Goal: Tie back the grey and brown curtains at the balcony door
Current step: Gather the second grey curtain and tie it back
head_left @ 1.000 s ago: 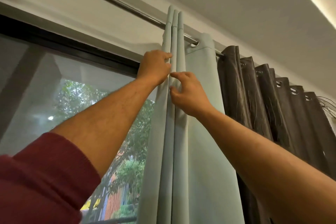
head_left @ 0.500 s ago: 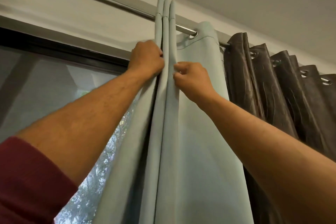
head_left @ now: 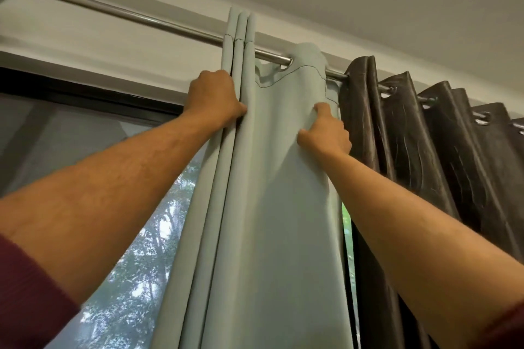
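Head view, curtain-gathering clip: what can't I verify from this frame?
- Left hand fingers: wrapped behind the grey curtain folds, so the grip is hidden.
- Right hand fingers: dug into the grey fabric, tips partly covered.
- Any tie-back or hook: none in frame; both curtains are cut off by the bottom edge.
- Brown curtain: its far end and the rod end run off the right edge.
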